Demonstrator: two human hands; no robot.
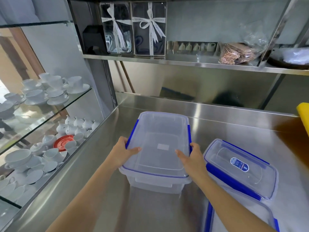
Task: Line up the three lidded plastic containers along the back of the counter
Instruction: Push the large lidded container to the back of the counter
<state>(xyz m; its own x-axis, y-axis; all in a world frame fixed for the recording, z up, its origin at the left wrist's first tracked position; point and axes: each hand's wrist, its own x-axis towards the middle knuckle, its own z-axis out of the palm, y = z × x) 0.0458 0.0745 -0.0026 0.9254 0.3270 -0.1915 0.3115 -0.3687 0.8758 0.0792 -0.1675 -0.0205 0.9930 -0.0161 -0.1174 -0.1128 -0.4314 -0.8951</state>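
clear containers (157, 148), blue clips (231, 181), red saucer (62, 142)

I see the third container (240, 220) cut off at the bottom edge behind my right forearm, and the yellow thing (303, 113) clipped at right

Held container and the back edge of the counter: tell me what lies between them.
Nothing: in the head view, bare steel counter runs from the held container, gripped by the left hand and right hand, to the back edge.

One head-worn wide-angle view looks forward and down over the bench (234, 131). It sits close above, facing twelve o'clock toward the shelf (184, 61).
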